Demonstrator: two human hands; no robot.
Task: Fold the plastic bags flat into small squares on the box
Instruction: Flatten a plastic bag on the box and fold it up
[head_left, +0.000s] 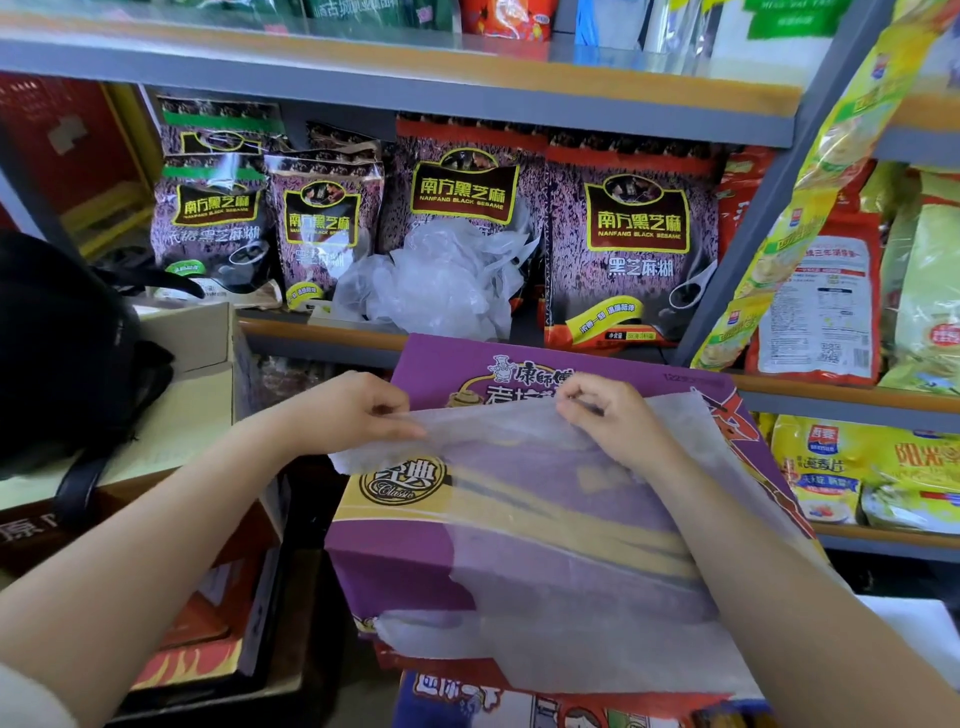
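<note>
I see the thin, milky translucent plastic bag (571, 545) spread mostly flat over the purple and yellow printed cardboard box (415, 566), its far edge lifted where my left hand (353, 410) and right hand (608, 410) each pinch it.

This is a small grocery shop, shown by the grey metal shelving (748, 244) with orange-edged boards packed with goods for sale. On the shelf board straight ahead stand rows of purple-black sesame paste packets (631, 244), all the same brand, faces outward. To the right of the shelving's slanted upright hang and stand yellow-green cereal bags (815, 306), with more stacked on the board below. Above the sesame packets another board carries further packaged goods, blurred. In front of the shelving sits a purple instant-noodle carton (467, 374), and printed cartons lie beneath it.
</note>
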